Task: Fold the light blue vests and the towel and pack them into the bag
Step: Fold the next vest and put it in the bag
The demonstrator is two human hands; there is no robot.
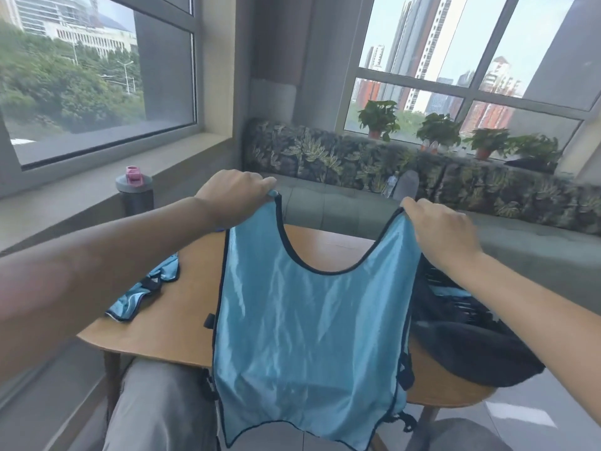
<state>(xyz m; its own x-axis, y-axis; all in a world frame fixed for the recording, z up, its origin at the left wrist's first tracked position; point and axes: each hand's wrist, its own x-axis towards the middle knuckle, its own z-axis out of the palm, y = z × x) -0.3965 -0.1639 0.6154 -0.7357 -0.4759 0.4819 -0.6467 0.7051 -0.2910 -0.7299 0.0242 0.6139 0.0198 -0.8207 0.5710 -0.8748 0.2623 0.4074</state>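
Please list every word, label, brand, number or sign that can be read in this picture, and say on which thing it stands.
There is no readable text in this picture.
The light blue vest, held up by the left hand and right hand, shows no print.
The second vest on the table: crumpled, no print visible.
The dark bag: no label visible.
The water bottle on the sill: no readable marking.
The far buildings: too small and blurred to show signs.

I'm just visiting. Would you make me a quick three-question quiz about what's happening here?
1. True or false: the held vest lies flat on the table.
2. What grips its shoulder straps?
A. left hand only
B. both hands
C. neither
3. What stands on the windowsill at left?

Key: 1 false, it hangs. 2 B, with the right hand. 3 a bottle with a pink lid.
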